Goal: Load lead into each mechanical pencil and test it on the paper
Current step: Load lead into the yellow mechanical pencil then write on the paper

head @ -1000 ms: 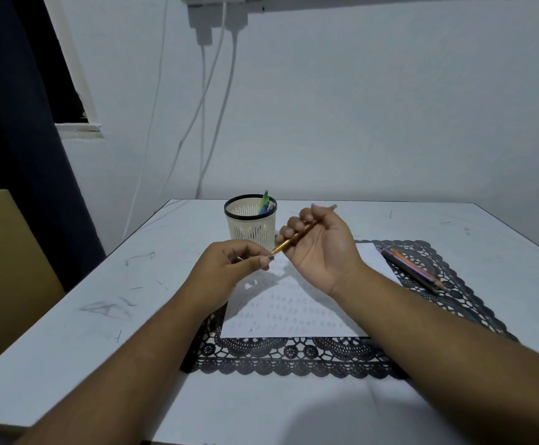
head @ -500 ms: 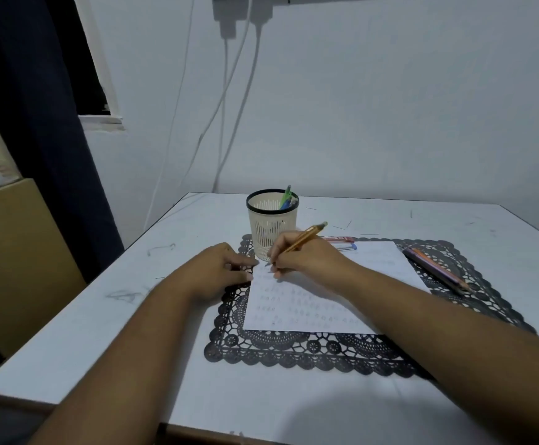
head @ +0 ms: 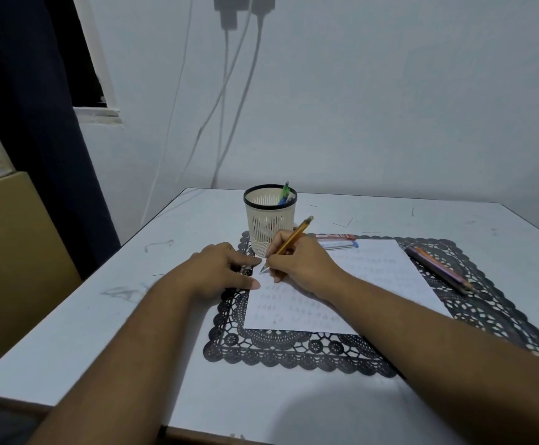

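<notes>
My right hand (head: 303,266) grips a yellow mechanical pencil (head: 290,242) in a writing hold, its tip down at the upper left corner of the white paper (head: 374,277). The paper carries rows of small pencil marks and lies on a black lace mat (head: 294,348). My left hand (head: 221,271) rests flat on the mat's left edge beside the paper, fingers straight, holding nothing. Two more pencils (head: 438,268) lie on the mat at the right. A lead case (head: 337,240) lies just behind the paper.
A cream mesh pen cup (head: 269,221) with a green and a blue pen stands right behind my hands. The white table (head: 133,300) ends at a wall with hanging cables. A dark curtain and a tan cabinet stand to the left.
My right hand turned over and came down from mid-air, bringing the pencil tip onto the paper. My left hand let go of the pencil tip and settled flat on the mat.
</notes>
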### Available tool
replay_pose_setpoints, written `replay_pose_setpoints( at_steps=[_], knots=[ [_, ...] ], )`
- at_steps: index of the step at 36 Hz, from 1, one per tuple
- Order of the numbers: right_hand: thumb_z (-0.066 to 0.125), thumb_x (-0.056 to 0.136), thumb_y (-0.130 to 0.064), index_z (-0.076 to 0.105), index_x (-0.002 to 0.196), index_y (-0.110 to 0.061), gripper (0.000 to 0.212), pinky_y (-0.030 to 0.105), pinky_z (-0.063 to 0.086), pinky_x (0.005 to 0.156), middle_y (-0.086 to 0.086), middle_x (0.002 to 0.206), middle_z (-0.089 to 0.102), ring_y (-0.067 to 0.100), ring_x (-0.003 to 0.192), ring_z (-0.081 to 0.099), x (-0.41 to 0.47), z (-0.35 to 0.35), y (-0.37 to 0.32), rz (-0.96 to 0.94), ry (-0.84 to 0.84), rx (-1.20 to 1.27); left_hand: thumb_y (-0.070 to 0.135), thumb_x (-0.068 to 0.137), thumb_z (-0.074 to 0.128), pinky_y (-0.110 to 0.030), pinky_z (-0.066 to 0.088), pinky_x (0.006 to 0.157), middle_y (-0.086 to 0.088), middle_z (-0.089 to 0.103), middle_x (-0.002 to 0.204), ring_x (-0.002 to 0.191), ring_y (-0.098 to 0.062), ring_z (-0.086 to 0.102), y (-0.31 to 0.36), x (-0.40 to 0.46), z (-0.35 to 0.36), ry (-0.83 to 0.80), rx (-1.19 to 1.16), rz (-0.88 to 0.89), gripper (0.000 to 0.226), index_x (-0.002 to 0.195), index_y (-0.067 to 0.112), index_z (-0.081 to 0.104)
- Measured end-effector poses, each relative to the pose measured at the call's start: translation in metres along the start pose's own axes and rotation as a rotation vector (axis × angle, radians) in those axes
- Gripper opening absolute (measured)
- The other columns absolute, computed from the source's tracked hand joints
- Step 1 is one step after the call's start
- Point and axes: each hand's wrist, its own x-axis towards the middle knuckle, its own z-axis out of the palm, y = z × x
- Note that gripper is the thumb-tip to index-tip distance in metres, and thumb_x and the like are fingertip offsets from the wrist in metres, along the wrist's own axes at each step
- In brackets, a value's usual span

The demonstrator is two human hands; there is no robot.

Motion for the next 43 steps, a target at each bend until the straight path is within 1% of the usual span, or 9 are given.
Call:
replay_pose_setpoints(
  at_steps=[1,5,9,15,22,29,36,40,43],
  knots=[
    [0.064,0.090,0.012,0.064,0.087,0.000,0.012,0.039,0.054,0.063,0.018,0.071,0.061,0.031,0.069,0.059,0.0004,0.0002,0.0004,-0.003,0.004,-0.004,0.075,0.054,0.078,-0.040,0.045,0.105,0.014,0.052,0.105,0.108,-0.015,0.055,0.0009,-0.0003,0.0002,0.003,0.002,-0.002,0.070,0.121,0.059,0.067],
    [0.065,0.090,0.011,0.064,0.081,-0.006,0.019,0.040,0.054,0.062,0.016,0.069,0.060,0.032,0.067,0.057,0.0014,-0.0022,0.0010,-0.005,0.037,0.017,0.086,0.038,0.068,-0.041,0.046,0.104,0.013,0.052,0.103,0.106,-0.015,0.057,0.0010,-0.0002,0.0017,0.011,-0.016,-0.012,0.089,0.122,0.056,0.068],
    [0.065,0.090,0.009,0.063,0.083,-0.006,0.017,0.044,0.056,0.067,0.018,0.072,0.061,0.035,0.069,0.059,0.0012,-0.0094,0.0014,-0.001,0.032,0.014,0.086,0.042,0.067,-0.043,0.045,0.104,0.011,0.051,0.103,0.106,-0.018,0.055,0.0009,0.0008,0.0017,0.006,0.023,-0.008,0.089,0.125,0.057,0.066],
    [0.065,0.091,0.009,0.063,0.089,0.000,0.010,0.042,0.057,0.068,0.019,0.076,0.062,0.034,0.071,0.060,-0.0003,-0.0076,0.0004,-0.007,0.036,-0.031,0.090,0.040,0.060,-0.043,0.042,0.106,0.011,0.050,0.104,0.110,-0.019,0.052,0.0026,-0.0003,0.0017,-0.002,0.073,-0.017,0.095,0.129,0.059,0.062],
    [0.064,0.091,0.010,0.062,0.086,-0.001,0.013,0.033,0.054,0.060,0.018,0.073,0.059,0.030,0.068,0.057,-0.0017,-0.0065,-0.0008,-0.006,0.010,-0.060,0.090,0.041,0.062,-0.043,0.043,0.105,0.011,0.051,0.104,0.109,-0.019,0.052,0.0012,0.0004,0.0027,0.010,0.067,-0.024,0.090,0.126,0.060,0.063],
    [0.066,0.091,0.007,0.063,0.082,-0.007,0.017,0.039,0.057,0.066,0.018,0.075,0.062,0.032,0.069,0.061,0.0033,-0.0074,0.0033,-0.001,0.055,-0.076,0.084,0.050,0.068,-0.042,0.044,0.102,0.010,0.051,0.105,0.107,-0.019,0.053,0.0039,-0.0006,0.0021,0.007,0.072,-0.029,0.083,0.128,0.058,0.063],
    [0.066,0.092,0.006,0.063,0.084,-0.003,0.013,0.033,0.056,0.061,0.016,0.073,0.062,0.030,0.068,0.060,-0.0004,-0.0070,0.0013,-0.012,0.038,-0.094,0.081,0.049,0.069,-0.042,0.044,0.105,0.010,0.052,0.106,0.109,-0.018,0.053,0.0063,-0.0026,0.0014,0.010,0.056,-0.030,0.083,0.127,0.056,0.064],
    [0.065,0.092,0.008,0.064,0.086,0.000,0.010,0.033,0.054,0.060,0.018,0.074,0.062,0.031,0.069,0.059,-0.0009,-0.0059,0.0012,-0.022,0.033,-0.089,0.085,0.044,0.066,-0.043,0.045,0.104,0.010,0.052,0.106,0.109,-0.018,0.055,0.0055,-0.0017,0.0016,0.013,0.055,-0.027,0.087,0.126,0.057,0.065],
    [0.065,0.092,0.007,0.062,0.085,-0.003,0.012,0.034,0.056,0.061,0.018,0.073,0.062,0.031,0.067,0.060,-0.0003,-0.0069,0.0014,-0.017,0.064,-0.103,0.081,0.050,0.069,-0.043,0.045,0.105,0.011,0.052,0.106,0.109,-0.018,0.055,0.0050,-0.0015,0.0022,0.013,0.058,-0.024,0.082,0.127,0.056,0.065]
  ],
)
